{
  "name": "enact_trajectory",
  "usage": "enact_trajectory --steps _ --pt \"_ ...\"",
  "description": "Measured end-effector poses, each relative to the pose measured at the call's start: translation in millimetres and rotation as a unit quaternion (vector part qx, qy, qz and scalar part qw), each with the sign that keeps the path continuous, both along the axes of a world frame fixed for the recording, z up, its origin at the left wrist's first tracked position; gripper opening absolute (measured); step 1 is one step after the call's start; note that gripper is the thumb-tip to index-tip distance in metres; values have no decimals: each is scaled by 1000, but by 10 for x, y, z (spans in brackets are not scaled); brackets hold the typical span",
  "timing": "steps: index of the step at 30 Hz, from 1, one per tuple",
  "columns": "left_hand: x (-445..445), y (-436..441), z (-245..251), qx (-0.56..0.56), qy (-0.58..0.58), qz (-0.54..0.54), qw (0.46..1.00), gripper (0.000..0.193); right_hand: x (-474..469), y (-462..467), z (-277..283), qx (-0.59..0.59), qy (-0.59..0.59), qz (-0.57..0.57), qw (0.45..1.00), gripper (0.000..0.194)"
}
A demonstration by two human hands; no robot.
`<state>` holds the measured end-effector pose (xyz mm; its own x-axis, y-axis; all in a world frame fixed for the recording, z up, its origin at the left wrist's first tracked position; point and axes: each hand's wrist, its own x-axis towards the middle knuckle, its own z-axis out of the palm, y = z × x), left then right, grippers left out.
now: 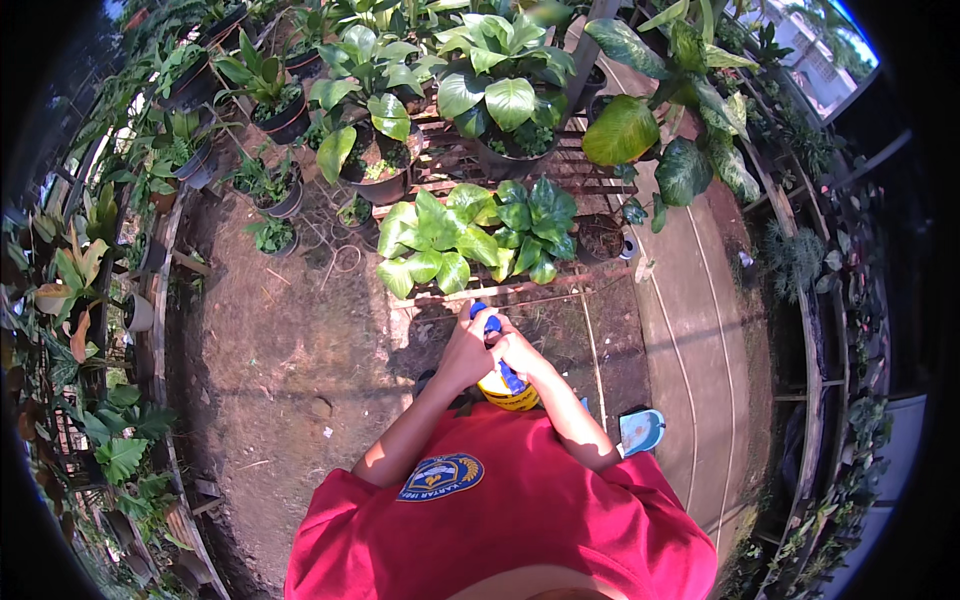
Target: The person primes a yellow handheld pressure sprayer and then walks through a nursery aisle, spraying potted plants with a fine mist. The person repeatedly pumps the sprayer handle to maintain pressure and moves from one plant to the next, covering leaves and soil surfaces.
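Observation:
Close in front of my body is a hand pump sprayer with a yellow tank [513,396] and a blue head [491,324]. My left hand [474,351] grips the head from the left, and my right hand [517,351] closes on it from the right. The two hands meet around the blue part, so the exact hold of the fingers is partly hidden. Just beyond them, two leafy green plants [439,238] [536,225] stand at the near edge of a slatted rack [450,176].
Larger potted plants [379,176] fill the rack's far side. Plant shelves run along the left [161,300] and right [810,337]. A light-blue dustpan [641,430] lies to my right, by a concrete path [690,330]. Bare soil [277,360] is to my left.

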<state>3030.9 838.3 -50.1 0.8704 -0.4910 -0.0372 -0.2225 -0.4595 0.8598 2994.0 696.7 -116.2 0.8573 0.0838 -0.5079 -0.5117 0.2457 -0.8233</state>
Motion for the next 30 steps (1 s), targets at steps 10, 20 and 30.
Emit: enact_trajectory --steps 10,20,30 --pt "-350 -967 123 16 -32 -94 995 66 -562 -538 -57 114 -112 -220 962 39" --pt "-339 -1386 -5 -7 24 -123 992 61 -600 -1078 -42 139 -51 -184 972 39" --pt "-533 -1662 92 -73 11 -212 974 62 -959 -1037 -164 153 -155 -388 896 35"
